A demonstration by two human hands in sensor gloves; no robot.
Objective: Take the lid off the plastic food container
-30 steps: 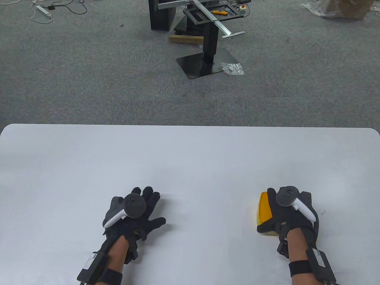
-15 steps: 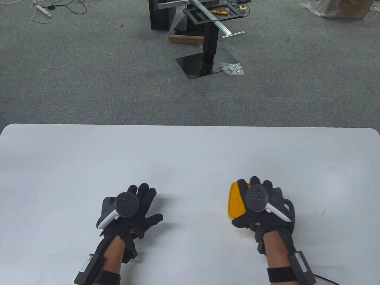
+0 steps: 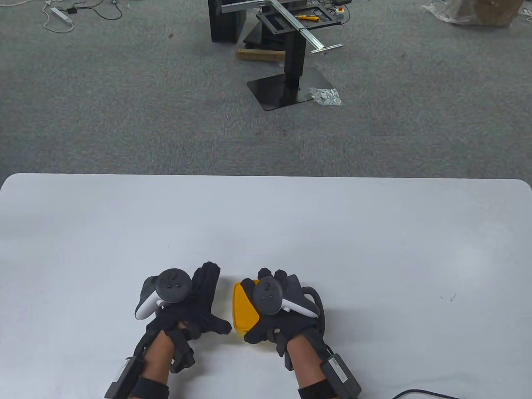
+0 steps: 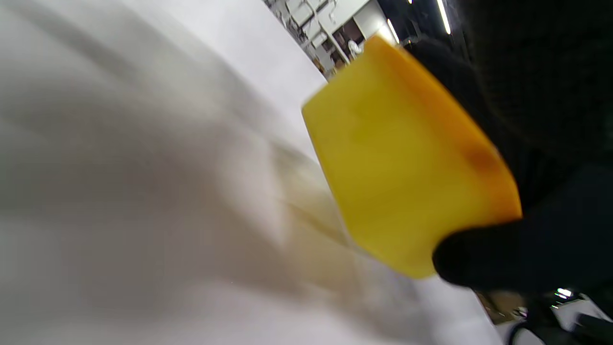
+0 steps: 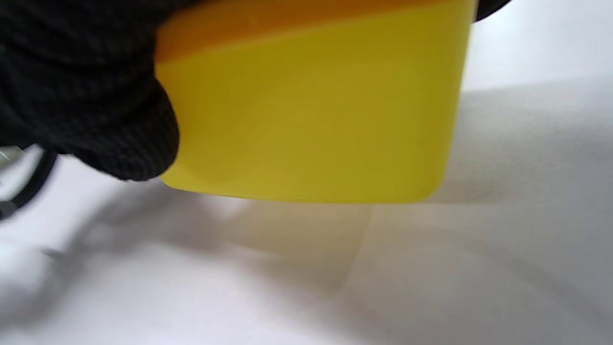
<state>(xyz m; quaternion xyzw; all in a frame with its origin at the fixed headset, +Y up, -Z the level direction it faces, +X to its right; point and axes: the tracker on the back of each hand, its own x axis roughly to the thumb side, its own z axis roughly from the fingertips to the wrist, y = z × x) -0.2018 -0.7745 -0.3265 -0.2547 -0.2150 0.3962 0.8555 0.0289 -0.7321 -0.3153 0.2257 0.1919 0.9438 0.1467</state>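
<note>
Near the front edge of the white desk point(image 3: 266, 216), seen from above, the right hand point(image 3: 276, 309) covers most of a yellow food container point(image 3: 243, 309), so only its left part and orange-yellow lid point(image 3: 245, 301) show past the glove. The left hand point(image 3: 187, 303) lies just beside it, fingers stretched forward and thumb pointing toward the container's near corner; whether it touches cannot be told from above.

The right wrist view shows what the table view hides: the container's yellow side wall point(image 5: 311, 110) with the orange lid band point(image 5: 297, 21) along its top edge, the base lifted clear of the desk with a shadow beneath, and a gloved finger point(image 5: 96, 105) wrapped over the lid and pressed against the wall. The right grip is closed on the container, from above the lid.

The left wrist view, blurred, shows the container point(image 4: 397, 163) tilted, with a black fingertip point(image 4: 474, 263) of the right hand against its lower corner. The left grip is spread and holds nothing.
</note>
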